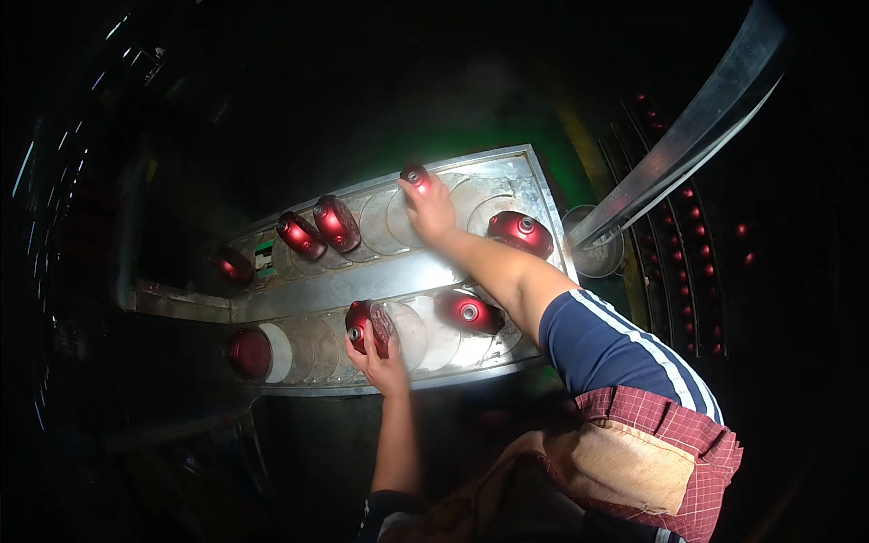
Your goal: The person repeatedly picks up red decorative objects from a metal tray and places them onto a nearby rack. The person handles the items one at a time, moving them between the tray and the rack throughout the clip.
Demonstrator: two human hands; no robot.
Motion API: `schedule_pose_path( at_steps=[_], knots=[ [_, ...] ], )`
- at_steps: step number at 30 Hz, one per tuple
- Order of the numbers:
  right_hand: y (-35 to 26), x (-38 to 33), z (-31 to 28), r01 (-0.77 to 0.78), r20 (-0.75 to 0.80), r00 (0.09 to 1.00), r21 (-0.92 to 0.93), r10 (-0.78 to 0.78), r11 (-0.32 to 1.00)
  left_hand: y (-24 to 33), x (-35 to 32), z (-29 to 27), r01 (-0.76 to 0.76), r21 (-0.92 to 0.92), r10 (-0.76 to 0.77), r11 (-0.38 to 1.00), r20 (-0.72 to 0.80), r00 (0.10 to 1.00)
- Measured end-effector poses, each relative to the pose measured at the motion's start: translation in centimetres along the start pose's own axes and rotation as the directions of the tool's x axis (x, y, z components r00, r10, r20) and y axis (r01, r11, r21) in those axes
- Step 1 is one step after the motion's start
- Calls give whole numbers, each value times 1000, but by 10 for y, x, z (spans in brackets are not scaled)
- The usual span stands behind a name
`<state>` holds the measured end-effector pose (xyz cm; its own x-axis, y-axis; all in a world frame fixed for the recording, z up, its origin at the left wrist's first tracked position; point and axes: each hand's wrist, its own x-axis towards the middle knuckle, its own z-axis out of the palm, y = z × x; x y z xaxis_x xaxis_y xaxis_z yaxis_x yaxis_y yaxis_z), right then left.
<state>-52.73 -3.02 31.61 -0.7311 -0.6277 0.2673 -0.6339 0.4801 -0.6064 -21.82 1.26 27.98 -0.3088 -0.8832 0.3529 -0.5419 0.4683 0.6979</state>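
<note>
On the near lane of the metal conveyor (348,277), a glossy dark-red rounded metal shell (362,317) stands on its edge, with a round collar on its side. My left hand (382,366) is closed around its near side, thumb and fingers apart on it. Across at the far lane, my right hand (429,210) grips another red metal shell (415,176) at the far rim; my fingers hide much of it. Right of my left hand lies a red shell (470,312) with its collar showing. A similar one (521,233) sits beyond my right forearm.
Two more red shells (337,223) lean on the far lane. At the left end are another shell (234,269) and a red piece (250,353) on a white disc. A metal chute (683,136) slants over a round bowl (599,256) at right. Racks of red items stand beyond.
</note>
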Motion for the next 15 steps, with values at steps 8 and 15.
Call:
schedule_pose_path(
  at_steps=[8,15],
  knots=[
    [164,-160,-257,399,-200,913,613,-355,682,203,-90,54,-101,-456,195,884,165,967],
    [536,-349,-526,-546,-623,391,436,678,715,460,-257,281,208,-703,584,680,692,425]
  ],
)
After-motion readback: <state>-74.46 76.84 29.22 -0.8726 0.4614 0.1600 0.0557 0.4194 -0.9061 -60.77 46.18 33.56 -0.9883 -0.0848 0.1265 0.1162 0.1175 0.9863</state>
